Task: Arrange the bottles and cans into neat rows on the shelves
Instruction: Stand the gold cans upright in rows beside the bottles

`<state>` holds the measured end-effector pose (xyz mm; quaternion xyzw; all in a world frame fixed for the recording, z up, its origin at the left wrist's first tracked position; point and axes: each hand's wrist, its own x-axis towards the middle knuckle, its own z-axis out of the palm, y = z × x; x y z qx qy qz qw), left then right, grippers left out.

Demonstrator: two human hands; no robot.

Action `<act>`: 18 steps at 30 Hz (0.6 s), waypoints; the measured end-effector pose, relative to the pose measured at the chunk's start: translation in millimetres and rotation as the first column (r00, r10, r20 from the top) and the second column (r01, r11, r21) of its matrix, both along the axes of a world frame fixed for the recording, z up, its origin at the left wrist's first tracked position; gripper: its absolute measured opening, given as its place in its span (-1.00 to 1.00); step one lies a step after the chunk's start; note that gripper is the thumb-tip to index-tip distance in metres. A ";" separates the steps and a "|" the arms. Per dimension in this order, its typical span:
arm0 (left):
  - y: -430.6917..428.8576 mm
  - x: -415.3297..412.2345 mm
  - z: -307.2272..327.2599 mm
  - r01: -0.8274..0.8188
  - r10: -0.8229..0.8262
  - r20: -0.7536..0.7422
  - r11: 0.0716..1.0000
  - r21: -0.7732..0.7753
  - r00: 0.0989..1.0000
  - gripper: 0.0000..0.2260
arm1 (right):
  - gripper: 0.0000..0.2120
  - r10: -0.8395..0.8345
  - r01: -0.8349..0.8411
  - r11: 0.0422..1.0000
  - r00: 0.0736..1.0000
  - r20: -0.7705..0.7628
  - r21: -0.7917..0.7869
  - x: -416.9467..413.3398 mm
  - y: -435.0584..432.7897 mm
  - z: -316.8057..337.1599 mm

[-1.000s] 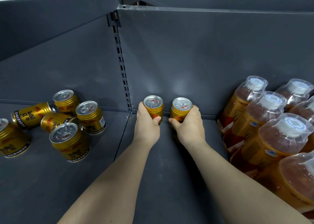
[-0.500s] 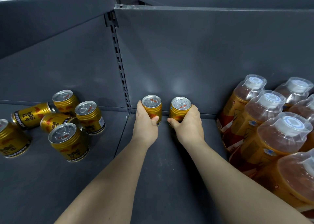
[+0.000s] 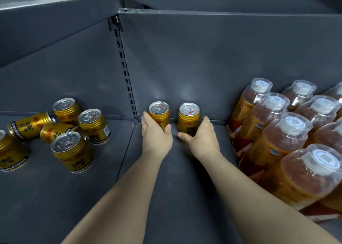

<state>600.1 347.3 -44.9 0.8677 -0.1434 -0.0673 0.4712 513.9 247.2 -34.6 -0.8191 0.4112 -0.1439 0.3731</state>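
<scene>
The left hand (image 3: 156,134) curls fingers and thumb round the left can (image 3: 159,112), hiding its lower half. The right hand (image 3: 200,140) cups loosely about the right can (image 3: 189,116); its base is covered, so actual contact cannot be told. Both stand upright, slightly apart, on the shelf (image 3: 175,188) close to the back panel (image 3: 203,68). Loose cans (image 3: 72,151) lie scattered left, one cut by the frame edge; wrapped bottles (image 3: 281,138) crowd right, partly cropped.

Grey back panel (image 3: 212,58) w/ slotted upright (image 3: 126,73).
</scene>
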 end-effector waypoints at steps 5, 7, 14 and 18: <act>13.0 -20.8 5.9 -0.001 -0.005 0.051 0.994 0.110 0.999 -0.28 | -0.14 0.076 -0.088 0.991 0.990 -0.118 -0.105 -22.7 15.4 7.1; 20.3 -30.5 6.6 0.028 -0.042 0.077 0.985 0.171 0.996 -0.32 | -0.18 0.116 -0.143 0.979 0.977 -0.178 -0.147 -33.0 23.1 8.7; 56.4 -79.1 9.7 0.146 -0.189 0.113 0.939 0.310 0.975 -0.36 | -0.27 0.196 -0.256 0.950 0.933 -0.303 -0.176 -82.0 53.3 13.6; 81.5 -116.4 13.6 0.201 -0.301 0.155 0.865 0.461 0.941 -0.37 | -0.31 0.260 -0.336 0.921 0.907 -0.331 -0.197 -117.7 74.6 16.3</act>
